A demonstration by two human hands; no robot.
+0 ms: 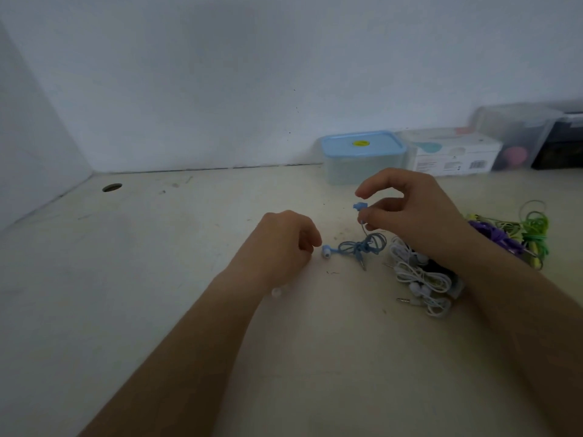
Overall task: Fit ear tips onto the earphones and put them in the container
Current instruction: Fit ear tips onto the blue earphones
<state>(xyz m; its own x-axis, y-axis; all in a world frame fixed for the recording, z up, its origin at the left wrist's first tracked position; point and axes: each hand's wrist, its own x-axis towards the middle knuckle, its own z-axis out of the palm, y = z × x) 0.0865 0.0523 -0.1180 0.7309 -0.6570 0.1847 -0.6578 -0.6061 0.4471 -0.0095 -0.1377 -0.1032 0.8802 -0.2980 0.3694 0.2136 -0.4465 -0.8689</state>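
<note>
Pale desk (157,279), blue-lidded container (362,159) closed at the back wall. The right hand (419,212) pinches one bud of the blue earphones (362,246), lifted. The left hand (280,241) rests with fingers curled; round what, I can't tell. The loose ear tip (276,292) beside that wrist could easily get brushed away.

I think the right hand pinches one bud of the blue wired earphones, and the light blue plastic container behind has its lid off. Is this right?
No: the head view shows the light blue plastic container with its lid on. The right hand does pinch one bud of the blue wired earphones.
</note>
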